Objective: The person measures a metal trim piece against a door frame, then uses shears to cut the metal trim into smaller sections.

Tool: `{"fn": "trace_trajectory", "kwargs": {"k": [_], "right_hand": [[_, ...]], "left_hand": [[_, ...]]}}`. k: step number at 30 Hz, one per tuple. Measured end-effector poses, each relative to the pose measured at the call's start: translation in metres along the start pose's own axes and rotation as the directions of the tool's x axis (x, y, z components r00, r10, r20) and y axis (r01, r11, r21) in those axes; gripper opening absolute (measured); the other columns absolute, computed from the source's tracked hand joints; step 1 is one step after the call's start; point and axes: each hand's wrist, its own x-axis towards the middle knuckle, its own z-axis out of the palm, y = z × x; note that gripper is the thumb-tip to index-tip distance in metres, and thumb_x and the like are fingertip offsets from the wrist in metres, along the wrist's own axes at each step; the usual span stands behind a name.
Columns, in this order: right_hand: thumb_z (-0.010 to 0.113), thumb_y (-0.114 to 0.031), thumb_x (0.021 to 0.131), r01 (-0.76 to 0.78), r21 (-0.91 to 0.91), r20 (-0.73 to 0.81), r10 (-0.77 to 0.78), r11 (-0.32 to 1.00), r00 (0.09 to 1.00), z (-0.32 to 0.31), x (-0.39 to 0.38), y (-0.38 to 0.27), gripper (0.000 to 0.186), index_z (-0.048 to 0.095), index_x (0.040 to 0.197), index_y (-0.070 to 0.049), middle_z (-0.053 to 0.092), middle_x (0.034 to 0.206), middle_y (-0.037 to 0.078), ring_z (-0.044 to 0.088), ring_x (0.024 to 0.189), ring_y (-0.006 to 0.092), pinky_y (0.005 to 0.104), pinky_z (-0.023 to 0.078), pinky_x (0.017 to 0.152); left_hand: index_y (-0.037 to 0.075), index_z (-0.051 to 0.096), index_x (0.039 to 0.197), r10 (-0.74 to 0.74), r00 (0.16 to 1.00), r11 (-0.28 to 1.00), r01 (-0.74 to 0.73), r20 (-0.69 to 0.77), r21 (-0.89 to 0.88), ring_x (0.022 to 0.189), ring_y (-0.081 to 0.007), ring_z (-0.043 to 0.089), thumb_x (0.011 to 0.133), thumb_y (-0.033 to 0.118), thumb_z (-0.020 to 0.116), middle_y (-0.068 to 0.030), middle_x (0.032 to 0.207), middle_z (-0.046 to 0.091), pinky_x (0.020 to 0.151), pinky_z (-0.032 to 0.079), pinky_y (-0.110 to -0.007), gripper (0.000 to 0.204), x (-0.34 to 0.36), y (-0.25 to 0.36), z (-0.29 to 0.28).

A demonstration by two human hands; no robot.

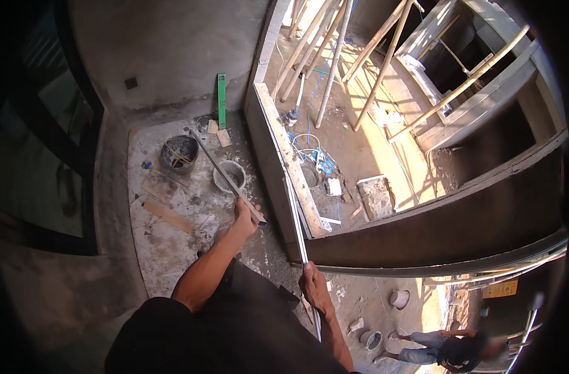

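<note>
My left hand [244, 216] is closed around the near end of a long rectangular bar [217, 163], which slants away toward the far left above a grey bucket [229, 176]. My right hand [315, 287] is wrapped round a long, thin, pale metal bar [297, 225]. That second bar runs alongside the top of a low wall [291, 159], and its near end passes beside my forearm. A black bucket [179, 154] with some tools or sticks in it stands farther left. The fingertips of my right hand are partly hidden.
A green spirit level [221, 100] leans upright against the far wall. Wood offcuts [168, 215] lie on the stained floor. Beyond the low wall stand bamboo poles [332, 65], a power tool [293, 116] and cables. At lower right, a person [443, 349] is near two buckets [371, 339].
</note>
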Motion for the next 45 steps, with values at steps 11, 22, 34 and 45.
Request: {"fn": "trace_trajectory", "kwargs": {"k": [11,22,34,45], "right_hand": [[0.062,-0.034,0.099,-0.013,-0.331,-0.078,-0.014,0.944,0.997,0.012,-0.066,0.000,0.038,0.064,0.122,-0.004,0.059,0.064,0.011,0.053,0.057,0.0158,0.0351,0.044,0.055],[0.070,-0.035,0.092,-0.070,-0.329,-0.132,0.027,0.942,0.991,0.025,-0.080,-0.013,0.048,0.065,0.127,-0.002,0.072,0.088,0.023,0.073,0.072,0.0311,0.0392,0.055,0.067],[0.073,-0.032,0.091,-0.135,-0.166,-0.159,0.108,0.977,0.981,0.035,-0.083,-0.016,0.050,0.064,0.130,-0.001,0.072,0.103,0.027,0.074,0.089,0.0368,0.0400,0.057,0.079],[0.071,-0.037,0.091,-0.266,-0.257,-0.329,0.174,0.929,0.928,0.041,-0.097,-0.020,0.049,0.066,0.130,-0.008,0.071,0.080,0.025,0.073,0.074,0.0384,0.0429,0.056,0.069]], "left_hand": [[0.008,0.052,0.089,0.065,0.998,0.992,-0.064,0.008,-0.113,0.059,-0.0208,0.054,0.103,0.061,0.030,-0.0067,0.073,0.053,0.056,0.049,-0.038,0.060,-0.033,0.029,0.009],[0.012,0.051,0.085,0.032,0.997,0.998,-0.028,0.076,-0.054,0.055,-0.0207,0.052,0.102,0.059,0.032,-0.0031,0.065,0.052,0.054,0.047,-0.039,0.054,-0.040,0.032,0.020],[0.011,0.053,0.089,0.016,1.000,0.999,-0.016,-0.013,0.031,0.063,-0.0196,0.055,0.104,0.063,0.022,-0.0030,0.072,0.053,0.059,0.051,-0.038,0.063,-0.035,0.022,0.028],[0.008,0.056,0.114,-0.351,0.927,0.840,0.250,0.132,0.481,0.111,-0.0281,0.058,0.108,0.054,0.028,-0.0059,0.116,0.060,0.094,0.050,-0.055,0.054,-0.041,0.022,0.010]]}}
